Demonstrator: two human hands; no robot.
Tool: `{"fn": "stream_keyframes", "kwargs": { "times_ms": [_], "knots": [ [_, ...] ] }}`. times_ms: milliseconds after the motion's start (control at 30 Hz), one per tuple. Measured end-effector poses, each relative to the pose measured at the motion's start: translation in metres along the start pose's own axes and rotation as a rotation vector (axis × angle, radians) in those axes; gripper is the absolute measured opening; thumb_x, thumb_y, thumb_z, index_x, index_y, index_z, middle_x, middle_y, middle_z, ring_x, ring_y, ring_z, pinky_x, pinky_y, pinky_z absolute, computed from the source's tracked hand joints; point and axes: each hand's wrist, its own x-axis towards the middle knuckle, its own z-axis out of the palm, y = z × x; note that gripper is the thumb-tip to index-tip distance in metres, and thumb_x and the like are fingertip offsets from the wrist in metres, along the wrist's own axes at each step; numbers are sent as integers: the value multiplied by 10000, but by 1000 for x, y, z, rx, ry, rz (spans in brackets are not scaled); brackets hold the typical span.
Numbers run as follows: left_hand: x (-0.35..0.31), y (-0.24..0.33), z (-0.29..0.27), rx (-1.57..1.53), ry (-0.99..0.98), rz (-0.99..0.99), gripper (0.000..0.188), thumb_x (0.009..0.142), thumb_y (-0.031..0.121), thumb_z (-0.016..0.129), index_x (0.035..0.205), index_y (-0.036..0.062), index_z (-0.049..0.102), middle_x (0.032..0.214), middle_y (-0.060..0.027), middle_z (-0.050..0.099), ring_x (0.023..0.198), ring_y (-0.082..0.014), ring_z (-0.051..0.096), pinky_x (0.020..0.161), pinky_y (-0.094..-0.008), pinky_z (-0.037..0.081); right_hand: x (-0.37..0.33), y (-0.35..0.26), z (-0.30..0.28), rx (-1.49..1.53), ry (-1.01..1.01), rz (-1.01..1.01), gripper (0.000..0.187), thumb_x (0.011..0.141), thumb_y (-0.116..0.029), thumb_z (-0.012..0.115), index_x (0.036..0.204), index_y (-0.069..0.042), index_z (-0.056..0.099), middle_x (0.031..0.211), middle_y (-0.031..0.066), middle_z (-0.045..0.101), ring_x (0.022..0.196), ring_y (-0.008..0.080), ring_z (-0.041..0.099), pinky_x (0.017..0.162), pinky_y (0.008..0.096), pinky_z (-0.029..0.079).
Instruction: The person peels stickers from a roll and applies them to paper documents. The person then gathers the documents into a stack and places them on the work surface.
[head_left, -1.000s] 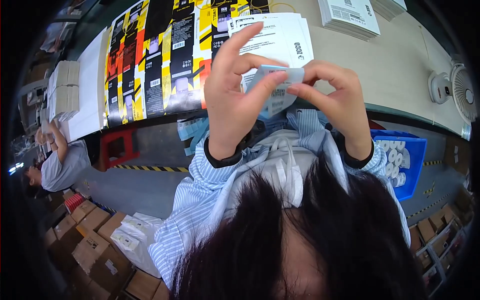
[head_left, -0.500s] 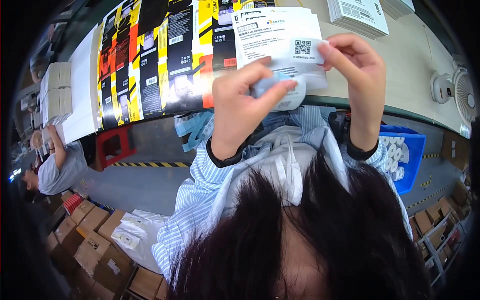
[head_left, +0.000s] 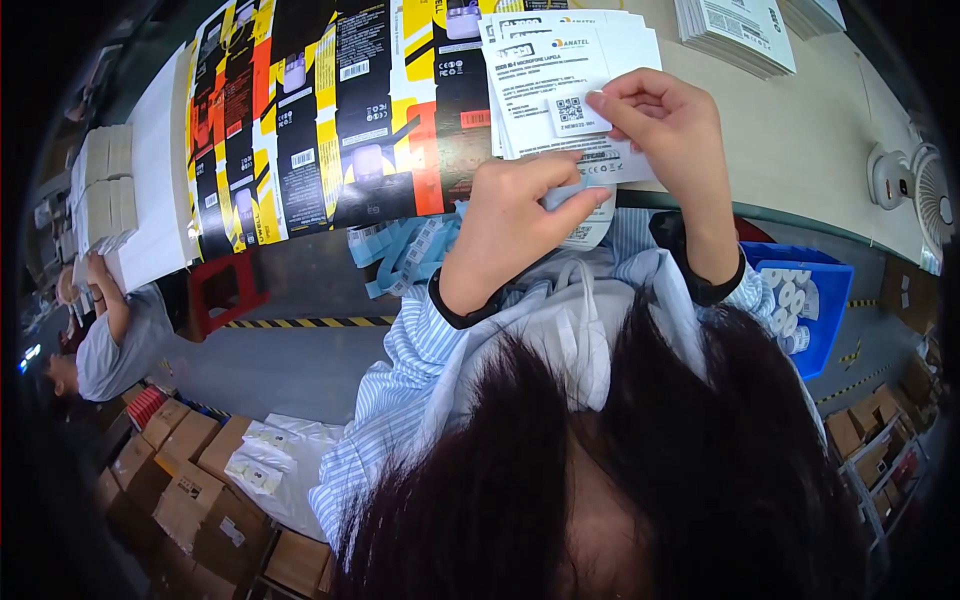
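Note:
My right hand (head_left: 678,140) is closed, thumb and fingertip at the right edge of a small white QR-code label (head_left: 571,114). That label lies against the topmost of several white printed cards (head_left: 548,72), stacked a little askew on the table. Just nearer to me, my left hand (head_left: 512,222) is curled round a label roll (head_left: 594,226) with pale blue backing; its fingers partly cover the roll and the lower edge of the cards. Loops of light blue backing strip (head_left: 408,256) hang below the table edge, beside my left wrist.
Black, yellow and red printed box sheets (head_left: 350,120) cover the table's left part. More card stacks (head_left: 735,35) stand at the far right, and a white fan (head_left: 932,195) at the right edge. A blue bin (head_left: 822,340) holds several rolls. At left, a person (head_left: 125,340) works.
My right hand has moved left and slightly down, bringing the label from above the cards onto the top one. My left hand has shifted right and down with the roll.

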Motion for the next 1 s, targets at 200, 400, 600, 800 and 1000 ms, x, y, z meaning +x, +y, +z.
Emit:
{"fn": "stream_keyframes", "kwargs": {
  "times_ms": [200,400,600,800,1000],
  "knots": [
    [0,0,-1,-26,-23,-12,238,666,165,707,673,-21,559,816,-168,630,449,-224,534,441,-283,426,-1,-2,2,-56,34,3,134,741,-123,668,790,-11,614,670,9,599,568,46,537,462,155,356],
    [0,1,-3,-21,-7,2,228,668,154,704,678,-20,557,766,-149,623,459,-237,533,447,-283,425,-2,4,8,-305,91,-190,168,732,-168,682,770,-25,603,627,33,586,542,59,535,452,184,372],
    [2,8,-1,31,-19,-21,223,666,146,703,685,-18,554,661,-122,596,463,-263,517,434,-285,410,6,-14,4,-960,98,-330,289,727,-297,686,719,-34,567,563,59,540,483,91,512,440,232,380],
    [2,13,-6,115,-34,211,195,698,126,664,641,6,522,558,-120,532,464,-265,508,739,-360,465,14,-16,-34,-927,76,48,339,758,-340,643,720,-17,549,560,54,523,497,103,490,467,233,380],
    [2,19,0,206,-135,268,191,702,98,661,609,18,515,513,-86,486,446,-299,445,1011,-451,285,-7,1,-44,-530,89,-57,243,802,-236,610,781,4,572,606,45,553,543,80,486,507,203,381]
  ]
}}
